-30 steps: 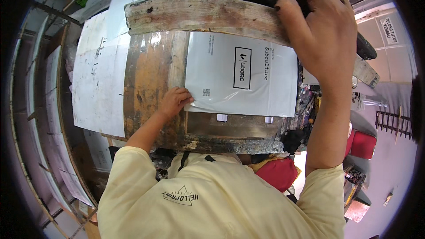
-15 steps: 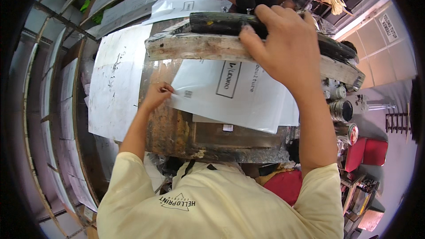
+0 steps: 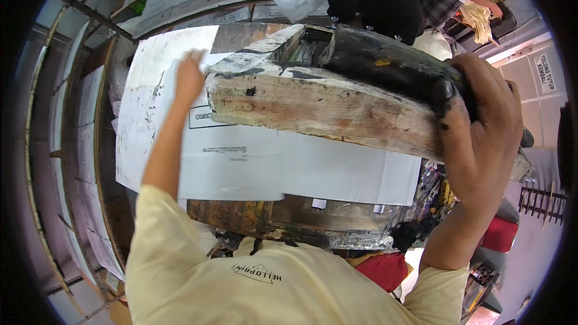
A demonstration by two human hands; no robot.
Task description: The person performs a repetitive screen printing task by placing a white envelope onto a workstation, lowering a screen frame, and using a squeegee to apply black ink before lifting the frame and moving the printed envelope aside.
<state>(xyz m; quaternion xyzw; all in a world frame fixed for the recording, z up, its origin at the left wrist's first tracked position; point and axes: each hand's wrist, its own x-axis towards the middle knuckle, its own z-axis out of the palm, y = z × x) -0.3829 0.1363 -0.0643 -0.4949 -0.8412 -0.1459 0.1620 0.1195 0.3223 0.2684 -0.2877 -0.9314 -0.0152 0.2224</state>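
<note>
Head view, right hand: the right hand (image 3: 484, 105) has its grip closed round the right end of a scuffed, ink-stained wooden frame (image 3: 319, 105), along with a chunky black bar (image 3: 385, 57) lying on it
Frame: held up, tilted over the table (image 3: 229, 213)
Left hand: the left hand (image 3: 191, 78) is super blurry by the bag's far end, can't tell if that grip's pinching or loose
Printed bag: thin white plastic bag with black print (image 3: 232, 174), toward the table's left edge, partly over a big marked-up white board (image 3: 141, 108)
Blank one: plain white plastic sheet (image 3: 343, 171), to its right, near the table's near edge
</note>
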